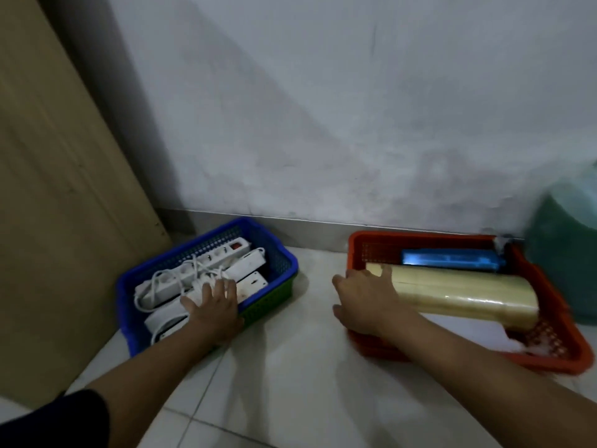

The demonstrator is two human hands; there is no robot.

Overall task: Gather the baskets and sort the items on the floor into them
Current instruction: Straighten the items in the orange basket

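Observation:
A blue basket (284, 258) nested in a green basket (269, 305) stands on the floor at the left, close to the wall. It holds white power strips (226, 257) with tangled white cords. My left hand (211, 307) lies flat on the strips at the basket's near rim, fingers spread. At the right sits an orange basket (555, 321) holding a long beige roll (465, 295) and a blue object (449, 260) behind it. My right hand (365, 297) grips this basket's left rim, fingers inside touching the roll's end, thumb outside.
A grey-white wall with a metal skirting strip (323, 226) runs right behind both baskets. A tan wooden panel (64, 189) leans at the left. A blurred green bag or bin (568, 247) stands at the far right. Pale floor tiles (290, 383) lie between and before the baskets.

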